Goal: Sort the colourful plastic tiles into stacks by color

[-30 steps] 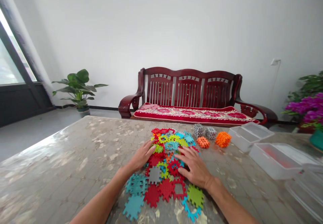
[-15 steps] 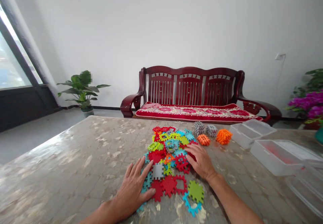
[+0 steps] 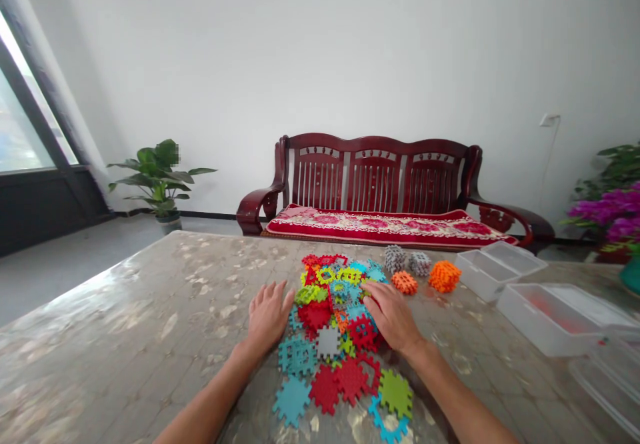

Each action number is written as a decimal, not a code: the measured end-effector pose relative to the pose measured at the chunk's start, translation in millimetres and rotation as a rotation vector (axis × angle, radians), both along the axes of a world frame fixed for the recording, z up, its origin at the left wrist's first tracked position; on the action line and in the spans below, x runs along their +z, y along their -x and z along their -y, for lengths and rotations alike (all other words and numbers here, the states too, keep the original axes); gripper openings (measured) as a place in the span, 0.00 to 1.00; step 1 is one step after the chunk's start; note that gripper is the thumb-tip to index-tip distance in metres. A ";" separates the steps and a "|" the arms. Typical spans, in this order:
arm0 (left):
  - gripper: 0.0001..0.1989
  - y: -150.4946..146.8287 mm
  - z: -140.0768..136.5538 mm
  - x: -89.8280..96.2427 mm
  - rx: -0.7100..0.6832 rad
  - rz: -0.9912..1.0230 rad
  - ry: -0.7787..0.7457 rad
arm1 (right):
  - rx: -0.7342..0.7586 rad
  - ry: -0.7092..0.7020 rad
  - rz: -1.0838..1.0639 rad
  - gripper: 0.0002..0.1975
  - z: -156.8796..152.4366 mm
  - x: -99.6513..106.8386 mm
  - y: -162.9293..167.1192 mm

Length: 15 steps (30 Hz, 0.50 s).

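A pile of notched plastic building tiles in red, blue, green, grey and orange lies on the table, with a red tile (image 3: pixel 325 389), a grey tile (image 3: pixel 329 342) and a teal tile (image 3: pixel 293 401) toward the near side. My left hand (image 3: pixel 269 314) rests palm down against the pile's left edge, fingers stretched forward and holding nothing. On the opposite side, my right hand (image 3: pixel 393 314) lies over the right edge of the tiles, its fingers extended; what is beneath the palm is hidden. A green tile (image 3: pixel 396 393) overlaps a blue frame tile (image 3: pixel 387 424) nearest me.
Behind the pile's right side stand an orange tile cube (image 3: pixel 445 277), a flatter orange piece (image 3: pixel 405 283) and two grey tile blocks (image 3: pixel 395 259). Clear plastic boxes (image 3: pixel 553 321) sit along the table's right. Past the far edge is a wooden bench (image 3: pixel 377 174).
My left hand has slid forward along the pile's left edge, uncovering teal tiles. The near tiles have shifted slightly toward me and right. My right hand stays nearly in place.
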<state>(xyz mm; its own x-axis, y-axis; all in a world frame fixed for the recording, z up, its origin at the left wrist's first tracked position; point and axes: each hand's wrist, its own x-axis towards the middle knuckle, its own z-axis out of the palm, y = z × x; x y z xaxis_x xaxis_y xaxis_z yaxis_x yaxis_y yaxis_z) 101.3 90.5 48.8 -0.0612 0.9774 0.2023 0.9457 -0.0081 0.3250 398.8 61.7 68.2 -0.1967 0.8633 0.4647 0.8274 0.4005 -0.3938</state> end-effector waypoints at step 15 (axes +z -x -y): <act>0.25 -3.7 -11.6 -6.3 -0.086 -0.153 -0.011 | 0.287 0.297 0.273 0.22 -23.5 34.4 34.7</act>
